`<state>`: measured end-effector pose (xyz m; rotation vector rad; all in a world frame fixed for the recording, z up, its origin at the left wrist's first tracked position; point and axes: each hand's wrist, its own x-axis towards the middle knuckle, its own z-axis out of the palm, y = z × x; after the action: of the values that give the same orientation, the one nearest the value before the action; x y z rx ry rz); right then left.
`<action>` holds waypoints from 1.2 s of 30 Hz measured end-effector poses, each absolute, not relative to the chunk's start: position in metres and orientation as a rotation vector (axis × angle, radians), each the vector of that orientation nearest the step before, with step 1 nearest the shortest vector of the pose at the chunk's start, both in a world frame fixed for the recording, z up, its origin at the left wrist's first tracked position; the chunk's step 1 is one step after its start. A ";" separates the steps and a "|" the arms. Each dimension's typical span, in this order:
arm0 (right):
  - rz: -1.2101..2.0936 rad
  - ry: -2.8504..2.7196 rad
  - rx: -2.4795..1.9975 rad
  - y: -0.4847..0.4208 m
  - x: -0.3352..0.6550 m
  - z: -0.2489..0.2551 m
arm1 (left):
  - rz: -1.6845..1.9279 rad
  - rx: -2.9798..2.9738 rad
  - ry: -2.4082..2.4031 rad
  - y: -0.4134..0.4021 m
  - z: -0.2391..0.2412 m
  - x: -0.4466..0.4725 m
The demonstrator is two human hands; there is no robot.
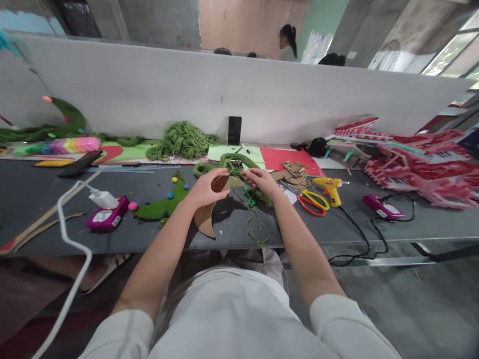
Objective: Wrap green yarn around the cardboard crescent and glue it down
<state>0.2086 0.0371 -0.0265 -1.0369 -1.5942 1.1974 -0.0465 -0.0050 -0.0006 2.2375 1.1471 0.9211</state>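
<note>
- Presently, the left hand point(205, 188) is curled closed around the upper end of a cardboard crescent point(205, 222); the lower tip of the piece rests on the grey table point(37, 194) near its front edge.
- The right hand point(262, 180) is nearly closed, its fingertips pinched on green yarn point(234, 162) just beside the top of the crescent. How tight the pinch is cannot be told.
- The yarn lies in a loose coil directly behind both hands, and several loose strands point(257, 229) trail forward past the right wrist to the table edge.
- Risk, tangling: the trailing strands are slack and cross one another (a pull from the right hand would probably knot them or drag the coil forward).
- Risk, slipping: the crescent is gripped at one end only, so it may pivot on its lower tip if the yarn is drawn hard to one side.
- Risk, heat and blades: a yellow hot glue gun point(331, 188) and red-and-yellow scissors point(312, 202) lie just right of the right forearm; a sideways sweep of the arm could catch either one.
- To the left, a green yarn-covered crescent with pompoms point(160, 207) lies flat, well apart from the hands.
</note>
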 end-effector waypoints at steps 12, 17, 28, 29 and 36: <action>1.302 -1.674 -0.934 0.031 0.200 -0.028 | 0.963 2.235 1.169 -0.008 -0.007 -0.047; 1.219 -1.705 -0.975 0.030 0.203 -0.026 | 0.968 2.252 1.153 -0.006 -0.012 -0.048; 1.156 -1.704 -0.981 0.036 0.207 -0.031 | 0.910 2.264 1.161 -0.002 -0.019 -0.050; 1.146 -1.693 -0.979 0.037 0.208 -0.031 | 0.904 2.269 1.167 -0.001 -0.019 -0.049; 1.087 -1.576 -0.971 0.040 0.210 -0.033 | 0.856 2.288 1.254 0.004 -0.021 -0.050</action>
<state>0.2102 0.0397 -0.0333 -0.9706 -1.5763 1.0871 -0.0504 0.0040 -0.0214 2.2877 1.2539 0.8565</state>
